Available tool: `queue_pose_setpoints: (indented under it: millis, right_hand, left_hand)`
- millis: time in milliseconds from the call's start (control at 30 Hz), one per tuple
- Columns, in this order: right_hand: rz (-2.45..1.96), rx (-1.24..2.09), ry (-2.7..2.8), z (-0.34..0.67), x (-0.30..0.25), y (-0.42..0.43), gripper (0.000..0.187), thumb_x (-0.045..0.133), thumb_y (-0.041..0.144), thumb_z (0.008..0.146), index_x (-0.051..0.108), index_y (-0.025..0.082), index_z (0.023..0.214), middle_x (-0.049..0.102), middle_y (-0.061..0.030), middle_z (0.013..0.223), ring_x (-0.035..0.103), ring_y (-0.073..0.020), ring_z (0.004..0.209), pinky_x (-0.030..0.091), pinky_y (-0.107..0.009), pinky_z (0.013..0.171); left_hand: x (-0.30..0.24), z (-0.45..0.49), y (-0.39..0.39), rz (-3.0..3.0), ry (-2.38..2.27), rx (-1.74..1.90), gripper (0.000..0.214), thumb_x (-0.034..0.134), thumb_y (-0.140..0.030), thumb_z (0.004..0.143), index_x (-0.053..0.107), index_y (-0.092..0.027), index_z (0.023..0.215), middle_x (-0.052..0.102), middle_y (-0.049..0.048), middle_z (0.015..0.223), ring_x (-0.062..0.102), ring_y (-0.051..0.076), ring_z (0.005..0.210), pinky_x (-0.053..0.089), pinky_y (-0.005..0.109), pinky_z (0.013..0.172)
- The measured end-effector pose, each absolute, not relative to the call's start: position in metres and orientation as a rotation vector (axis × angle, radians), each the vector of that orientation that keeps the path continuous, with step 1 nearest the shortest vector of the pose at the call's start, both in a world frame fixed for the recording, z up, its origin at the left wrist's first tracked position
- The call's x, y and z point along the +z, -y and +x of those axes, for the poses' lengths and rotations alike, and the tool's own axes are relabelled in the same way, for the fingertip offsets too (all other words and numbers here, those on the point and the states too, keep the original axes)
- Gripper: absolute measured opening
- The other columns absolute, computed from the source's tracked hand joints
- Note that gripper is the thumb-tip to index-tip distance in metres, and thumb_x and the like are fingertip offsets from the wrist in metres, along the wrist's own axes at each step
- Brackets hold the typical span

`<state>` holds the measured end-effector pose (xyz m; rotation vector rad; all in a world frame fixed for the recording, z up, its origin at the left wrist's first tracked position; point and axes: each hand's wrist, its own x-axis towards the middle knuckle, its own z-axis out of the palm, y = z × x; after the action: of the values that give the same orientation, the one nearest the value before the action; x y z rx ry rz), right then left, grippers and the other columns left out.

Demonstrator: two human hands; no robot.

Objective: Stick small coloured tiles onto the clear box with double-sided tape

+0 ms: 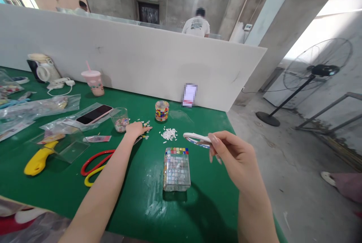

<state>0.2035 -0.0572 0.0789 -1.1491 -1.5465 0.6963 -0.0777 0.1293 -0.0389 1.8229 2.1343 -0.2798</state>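
My left hand (135, 129) reaches forward over a scatter of small coloured mosaic tiles (146, 136), its fingers stretched out and apart on them. Beside it stands a clear plastic cup (120, 120) with more tiles inside. My right hand (233, 154) pinches a thin white ring-like piece with a bluish inner side (195, 136), held above the table and seen nearly edge-on. Between my hands lies a heap of white tiles (169, 134). Nearer to me is a clear box partly covered in mosaic tiles (177, 171). Behind the heap stands a round mosaic jar (162, 111).
On the green table (135, 213) at left are red-and-yellow-handled scissors (94, 165), a yellow-handled tool (41, 159), a phone (94, 114), plastic bags (42, 109) and a pink cup (94, 83). Another phone (189, 95) leans on the white partition (147, 62). A fan (319, 71) stands right.
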Motion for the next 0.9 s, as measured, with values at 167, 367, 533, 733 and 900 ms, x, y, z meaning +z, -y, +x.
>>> queue_pose_setpoints:
  millis: [167, 367, 533, 733, 900]
  right_hand:
    - [-1.145, 0.679, 1.541, 0.205, 0.08, 0.057, 0.023, 0.058, 0.036, 0.092, 0.065, 0.022, 0.074, 0.055, 0.003, 0.056, 0.051, -0.012, 0.052, 0.042, -0.027, 0.054]
    - [-1.138, 0.69, 1.514, 0.203, 0.082, 0.058, 0.025, 0.059, 0.038, 0.091, 0.064, 0.022, 0.072, 0.054, 0.0033, 0.055, 0.051, -0.0122, 0.052, 0.041, -0.028, 0.054]
    - [-1.148, 0.695, 1.566, 0.205, 0.08, 0.058, 0.025, 0.058, 0.038, 0.092, 0.064, 0.022, 0.074, 0.054, 0.0032, 0.056, 0.051, -0.012, 0.052, 0.041, -0.028, 0.054]
    - [-1.146, 0.708, 1.558, 0.204, 0.08, 0.058, 0.025, 0.058, 0.038, 0.092, 0.064, 0.021, 0.074, 0.054, 0.0032, 0.056, 0.05, -0.0117, 0.052, 0.04, -0.027, 0.053]
    - [-1.142, 0.696, 1.572, 0.204, 0.08, 0.059, 0.027, 0.057, 0.039, 0.092, 0.064, 0.021, 0.073, 0.054, 0.0028, 0.055, 0.051, -0.0123, 0.052, 0.041, -0.027, 0.052]
  left_hand:
    - [-0.039, -0.088, -0.129, 1.9, -2.026, -0.281, 0.032, 0.057, -0.038, 0.094, 0.061, -0.014, 0.114, 0.064, 0.0092, 0.114, 0.064, 0.022, 0.1, 0.054, 0.043, 0.086]
    - [-0.036, -0.097, -0.125, 1.925, -2.029, -0.278, 0.032, 0.056, -0.04, 0.094, 0.062, -0.014, 0.112, 0.065, 0.0084, 0.111, 0.064, 0.022, 0.096, 0.054, 0.042, 0.084]
    - [-0.041, -0.091, -0.124, 1.959, -1.999, -0.255, 0.031, 0.057, -0.037, 0.094, 0.061, -0.015, 0.115, 0.063, 0.0094, 0.116, 0.063, 0.022, 0.101, 0.053, 0.044, 0.087]
    - [-0.045, -0.093, -0.129, 1.967, -1.897, -0.168, 0.03, 0.057, -0.035, 0.095, 0.059, -0.016, 0.118, 0.062, 0.0098, 0.12, 0.062, 0.023, 0.102, 0.053, 0.044, 0.087]
    - [-0.037, -0.103, -0.122, 1.932, -1.792, -0.017, 0.029, 0.057, -0.035, 0.094, 0.06, -0.015, 0.114, 0.063, 0.0079, 0.113, 0.064, 0.021, 0.095, 0.055, 0.04, 0.082]
